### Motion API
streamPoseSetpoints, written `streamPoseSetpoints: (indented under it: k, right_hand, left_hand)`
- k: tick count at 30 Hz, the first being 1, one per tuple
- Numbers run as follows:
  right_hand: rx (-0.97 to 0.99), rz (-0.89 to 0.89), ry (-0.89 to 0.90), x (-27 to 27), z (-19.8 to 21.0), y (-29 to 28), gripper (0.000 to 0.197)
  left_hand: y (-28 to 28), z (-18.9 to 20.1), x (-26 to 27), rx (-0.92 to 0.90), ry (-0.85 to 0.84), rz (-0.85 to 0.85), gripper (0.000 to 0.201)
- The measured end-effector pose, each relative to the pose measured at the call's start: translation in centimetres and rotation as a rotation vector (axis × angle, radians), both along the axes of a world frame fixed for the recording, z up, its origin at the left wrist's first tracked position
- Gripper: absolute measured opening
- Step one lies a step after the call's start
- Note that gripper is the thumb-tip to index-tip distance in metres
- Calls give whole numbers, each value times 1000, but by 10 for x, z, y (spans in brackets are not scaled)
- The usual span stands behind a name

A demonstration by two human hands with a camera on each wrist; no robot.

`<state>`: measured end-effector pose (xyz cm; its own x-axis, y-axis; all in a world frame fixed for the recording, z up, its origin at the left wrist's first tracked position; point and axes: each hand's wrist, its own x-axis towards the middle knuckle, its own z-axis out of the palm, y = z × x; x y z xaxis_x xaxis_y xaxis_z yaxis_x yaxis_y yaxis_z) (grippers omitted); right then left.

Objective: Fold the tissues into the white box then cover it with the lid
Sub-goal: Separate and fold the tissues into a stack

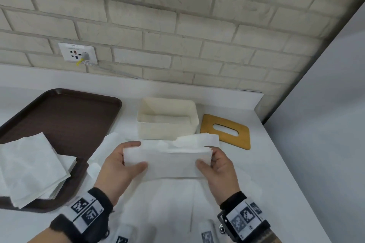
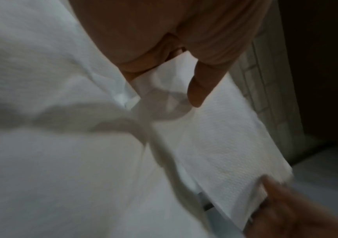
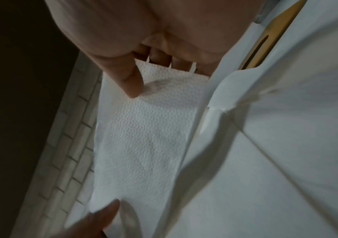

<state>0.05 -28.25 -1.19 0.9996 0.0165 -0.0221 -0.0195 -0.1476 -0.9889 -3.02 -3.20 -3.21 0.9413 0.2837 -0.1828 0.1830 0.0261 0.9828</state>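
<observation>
Nearest the camera, both wrists wear black straps with square-pattern marker tags, and loose white sheets [image 1: 169, 203] lie spread on the counter [image 1: 276, 163] under the hands. The left hand [image 1: 118, 165] pinches the left end of a folded tissue [image 1: 169, 162], thumb on top and fingers curled behind it; the right hand [image 1: 219, 163] pinches the right end the same way, thumb on the near face, fingertips showing past the far edge in the right wrist view. The tissue is a flat, long band held between the two hands, just in front of the white box [image 1: 167, 120] and above the counter; whether it touches the loose sheets cannot be told. Left of the box, a stack of unfolded tissues [image 1: 33, 165] lies on the near part of a dark brown tray [image 1: 65, 116], overhanging its near edge. The box sits open, top uncovered, nothing visible inside. Just right of the box the wooden lid [image 1: 225, 130] with its oval slot lies flat on the counter, apart from the box. Behind the box is a pale brick wall [image 1: 177, 25], with a wall socket [image 1: 78, 52] up to the left holding a plug.
</observation>
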Motion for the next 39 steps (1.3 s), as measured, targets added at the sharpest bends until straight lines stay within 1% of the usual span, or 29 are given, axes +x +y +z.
streamPoseSetpoints:
  k: [2, 3, 5, 7, 11, 14, 16, 18, 20, 22, 24, 27, 29, 31, 32, 35, 36, 37, 39]
  right_hand:
    - [-103, 33, 37, -2, -12, 6, 44]
    - [-134, 37, 55, -3, -16, 9, 49]
    - [-145, 20, 75, -4, -22, 14, 58]
    - [-142, -2, 71, -2, -26, 14, 62]
    - [-143, 20, 53, 0, -23, 11, 64]
    - [-115, -16, 22, 4, -21, 9, 62]
    - [-104, -14, 21, 5, -23, 8, 59]
    - [-120, 13, 18, 3, -24, 7, 54]
    - [-139, 1, -28, 3, -21, 4, 48]
    - [-110, -32, -73, 2, -15, -1, 45]
    - [-74, -43, -109, -1, -14, -4, 47]
    - [-67, -30, -72, -5, -18, 2, 55]
    - [-67, -65, -45, -5, -23, 8, 62]
    - [-47, -114, -40, -2, -25, 11, 65]
    - [-52, -121, -38, -1, -25, 13, 63]
    - [-129, -105, -23, 0, -22, 13, 50]
    - [-141, -107, -25, 0, -18, 13, 48]
    - [-152, -118, -39, -1, -13, 12, 49]
    - [-197, -145, -137, -3, 2, 10, 55]
  left_hand:
    - [-5, -5, -4, 78, 44, -12, 66]
    - [-9, -6, -5, 77, 51, -16, 70]
    - [-15, -7, -8, 32, 44, -17, 73]
    - [-19, -7, -10, 21, 22, -16, 75]
    - [-25, -4, -12, 42, -17, -66, 83]
    - [-26, -1, -10, 40, -56, -65, 86]
    - [-27, 0, -10, 71, -57, -94, 87]
    - [-28, -3, -9, 99, -54, -117, 80]
    - [-24, -8, -6, 99, -97, -82, 71]
    - [-19, -9, -4, 98, -154, -42, 68]
    - [-15, -8, -2, 97, -175, -64, 72]
    - [-12, -14, 1, 83, -123, -132, 91]
    - [-13, -16, 0, 20, -70, -155, 94]
    - [-16, -16, 3, 16, -55, -163, 90]
    - [-19, -16, 5, 38, -52, -173, 86]
    - [-25, -7, 8, 176, -64, -204, 63]
    - [-24, -4, 10, 192, -77, -199, 58]
    - [-20, 0, 11, 199, -93, -202, 55]
    - [-7, 15, 10, 243, -127, -264, 51]
